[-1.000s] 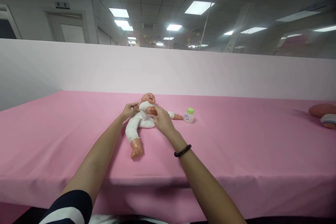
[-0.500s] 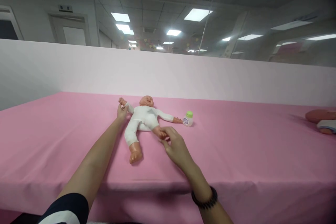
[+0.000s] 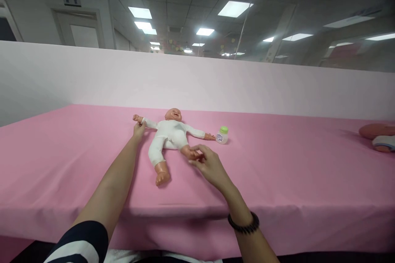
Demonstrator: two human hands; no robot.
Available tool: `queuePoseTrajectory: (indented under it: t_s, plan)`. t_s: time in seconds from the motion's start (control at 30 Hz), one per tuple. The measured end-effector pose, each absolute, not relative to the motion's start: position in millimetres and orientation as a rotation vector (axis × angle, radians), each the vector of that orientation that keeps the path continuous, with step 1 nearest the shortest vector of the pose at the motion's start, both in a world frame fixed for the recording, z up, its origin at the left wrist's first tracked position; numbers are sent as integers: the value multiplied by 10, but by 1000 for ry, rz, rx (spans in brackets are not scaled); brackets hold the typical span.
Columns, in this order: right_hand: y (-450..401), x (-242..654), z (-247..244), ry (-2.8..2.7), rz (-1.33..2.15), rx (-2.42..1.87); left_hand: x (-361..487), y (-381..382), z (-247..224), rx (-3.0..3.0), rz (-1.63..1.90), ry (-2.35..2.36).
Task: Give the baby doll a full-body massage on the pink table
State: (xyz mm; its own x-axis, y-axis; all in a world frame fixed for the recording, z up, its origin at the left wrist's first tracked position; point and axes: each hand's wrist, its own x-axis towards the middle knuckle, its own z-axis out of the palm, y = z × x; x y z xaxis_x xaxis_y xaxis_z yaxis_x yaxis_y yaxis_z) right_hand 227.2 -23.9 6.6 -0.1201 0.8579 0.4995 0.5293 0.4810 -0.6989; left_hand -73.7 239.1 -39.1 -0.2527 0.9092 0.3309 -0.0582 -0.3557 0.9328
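Observation:
A baby doll (image 3: 171, 130) with a white cloth body lies on its back on the pink-covered table (image 3: 277, 164), head toward the back wall. My left hand (image 3: 139, 130) grips the doll's arm near the wrist on the left side, and that arm is stretched out sideways. The foot on the right side is between the thumb and fingers of my right hand (image 3: 210, 166). The doll's other leg rests bent toward the front edge. Beside its outstretched hand on the right stands a small clear bottle (image 3: 221, 136) with a green cap.
At the far right edge, part of another doll-like object (image 3: 376, 131) with a white and blue piece lies on the table. A low white wall (image 3: 197, 82) runs along the back, with glass above it. The front edge of the cloth hangs down near me.
The doll's arm held by my left hand has swung outward to the left and straightened. My right hand stays at the foot. The view has tilted slightly downward.

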Motion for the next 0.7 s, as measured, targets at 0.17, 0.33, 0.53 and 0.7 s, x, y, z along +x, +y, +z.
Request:
queuePoseTrajectory:
  t_s: [0.17,0.33,0.53,0.7]
  plan:
    - [-501,2327,-91,-1799,521,-1158,-701,2414,-391,1203,1680,1035]
    - [118,2039,241,-1804,316,-1074,-471,2256,-301,1458,1386,804]
    - [510,1833,384,-1816,317,-1058,-426,2175,-318,1433,1283,769]
    - [-195,2192,164,-1801,433,-1115,-622,2344,-376,1145,1640,946]
